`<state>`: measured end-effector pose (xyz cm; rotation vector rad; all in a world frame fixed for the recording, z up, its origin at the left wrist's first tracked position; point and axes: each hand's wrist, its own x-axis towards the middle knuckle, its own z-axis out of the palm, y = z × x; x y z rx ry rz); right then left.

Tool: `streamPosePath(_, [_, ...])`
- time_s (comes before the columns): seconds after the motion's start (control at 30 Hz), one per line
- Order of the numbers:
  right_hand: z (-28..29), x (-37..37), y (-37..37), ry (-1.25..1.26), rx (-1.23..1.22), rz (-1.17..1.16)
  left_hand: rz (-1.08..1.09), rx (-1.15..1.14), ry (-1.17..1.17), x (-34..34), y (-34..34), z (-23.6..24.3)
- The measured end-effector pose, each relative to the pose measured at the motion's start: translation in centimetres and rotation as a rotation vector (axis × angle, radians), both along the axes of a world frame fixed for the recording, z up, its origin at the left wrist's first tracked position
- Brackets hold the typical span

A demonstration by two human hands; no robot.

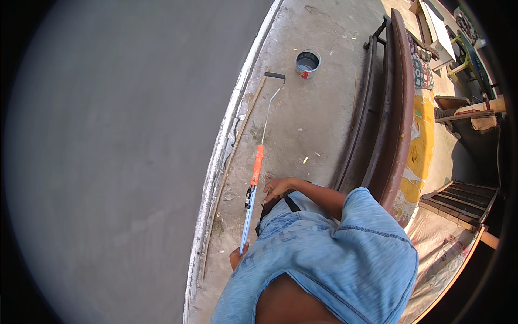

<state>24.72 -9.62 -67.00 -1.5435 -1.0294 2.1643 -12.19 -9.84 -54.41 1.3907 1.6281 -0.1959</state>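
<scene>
A paint roller with a dark roller head (274, 75), a bent wire frame and an orange handle (257, 164) stretches forward from me. Its handle joins a light blue pole (247, 221), with something black fastened at the joint. My left hand (237, 256) is closed around the lower part of this pole, partly hidden by my shirt. My right hand (277, 188) is beside the orange handle, close to my waist, fingers apart and apparently holding nothing. Farther ahead, a round metal can (308, 63) with dark grey paint inside stands on the concrete floor.
A thin wooden stick (232, 154) lies along the white-edged border (237, 94) of a broad grey surface (118, 151) on the left. On the right stands a long brown wooden bench (399, 116). Beyond it are a patterned cushion (421, 67) and a slatted wooden frame (458, 200).
</scene>
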Motion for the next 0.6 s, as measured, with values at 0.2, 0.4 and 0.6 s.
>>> streamPosePath(0.2, [-6.9, 12.1, -4.9, -0.559, 0.012, -0.520, -0.188, -0.006, 0.025, 0.7, 5.1, -2.8])
streamPosePath(0.4, [-12.1, 24.5, -10.2, -0.840, -0.165, -0.900, -0.304, -0.011, 0.122, 4.4, 8.4, -4.3])
streamPosePath(0.6, [-14.6, 39.3, -8.8, -0.730, -0.364, -1.186, -0.274, -0.119, 0.406, 9.8, 7.3, -3.8])
